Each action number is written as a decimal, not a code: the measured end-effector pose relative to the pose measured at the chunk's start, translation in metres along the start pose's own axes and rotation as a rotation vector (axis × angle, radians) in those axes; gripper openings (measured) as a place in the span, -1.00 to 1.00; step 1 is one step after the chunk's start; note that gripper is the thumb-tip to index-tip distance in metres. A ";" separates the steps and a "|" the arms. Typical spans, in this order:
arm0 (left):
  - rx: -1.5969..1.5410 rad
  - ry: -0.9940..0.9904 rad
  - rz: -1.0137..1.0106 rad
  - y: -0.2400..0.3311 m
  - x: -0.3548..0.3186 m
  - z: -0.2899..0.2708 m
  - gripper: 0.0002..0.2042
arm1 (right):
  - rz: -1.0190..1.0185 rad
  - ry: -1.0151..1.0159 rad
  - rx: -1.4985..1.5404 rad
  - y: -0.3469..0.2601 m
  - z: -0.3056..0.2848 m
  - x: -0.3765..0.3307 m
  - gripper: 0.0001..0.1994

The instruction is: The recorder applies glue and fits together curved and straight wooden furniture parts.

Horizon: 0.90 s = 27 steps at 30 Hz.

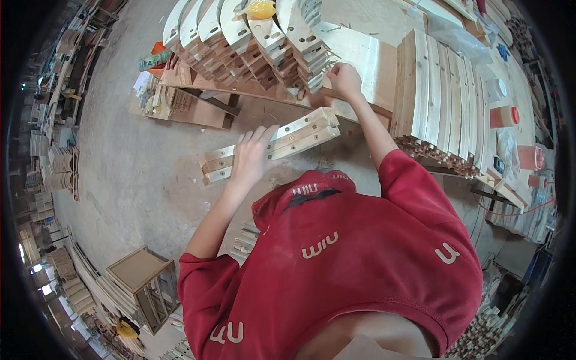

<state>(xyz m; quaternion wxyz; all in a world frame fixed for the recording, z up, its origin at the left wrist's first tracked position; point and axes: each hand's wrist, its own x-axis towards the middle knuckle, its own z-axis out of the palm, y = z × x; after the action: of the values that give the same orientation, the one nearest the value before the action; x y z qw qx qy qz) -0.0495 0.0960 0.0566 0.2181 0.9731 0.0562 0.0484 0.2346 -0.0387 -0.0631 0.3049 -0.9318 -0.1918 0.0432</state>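
My left hand (251, 157) is wrapped over a pair of slightly curved wooden rails (303, 133) lying side by side. Round holes run along their upper faces, and they tilt up toward the right, in front of my body. My right hand (345, 81) reaches to the bench beside a stack of curved wooden parts (249, 45). Its fingers are closed in a pinch at the stack's right end; anything between them is too small to make out.
A row of long wooden slats (441, 90) is stacked to the right on the workbench (384, 72). A yellow bag (259, 9) tops the curved parts. Red containers (505, 116) stand at the far right. A wooden frame (141, 273) sits on the floor at lower left.
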 end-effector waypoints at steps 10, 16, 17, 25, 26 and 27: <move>0.034 0.027 0.050 -0.004 0.003 -0.001 -0.34 | 0.315 -0.297 0.266 0.012 -0.046 -0.020 -0.58; 0.032 0.022 0.075 -0.002 0.007 0.004 -0.34 | 0.510 -0.482 1.421 0.041 -0.064 -0.045 -0.71; 0.035 0.023 0.083 -0.003 0.008 0.005 -0.34 | 0.512 -0.482 1.417 0.029 -0.073 -0.052 -0.71; 0.053 0.008 0.121 -0.005 0.016 0.005 -0.32 | -0.254 -0.499 0.620 -0.077 -0.123 -0.115 -0.88; 0.070 0.001 0.127 -0.004 0.018 0.004 -0.32 | -0.415 -0.392 0.511 -0.083 -0.119 -0.120 -0.87; 0.069 0.001 0.124 -0.003 0.018 0.003 -0.32 | -0.456 -0.409 0.438 -0.087 -0.116 -0.126 -0.84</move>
<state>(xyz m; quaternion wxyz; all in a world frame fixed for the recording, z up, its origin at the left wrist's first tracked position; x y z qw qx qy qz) -0.0312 0.1000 0.0538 0.1808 0.9817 -0.0022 0.0602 0.1126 -0.0864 0.0776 0.4539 -0.7501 -0.4375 0.1996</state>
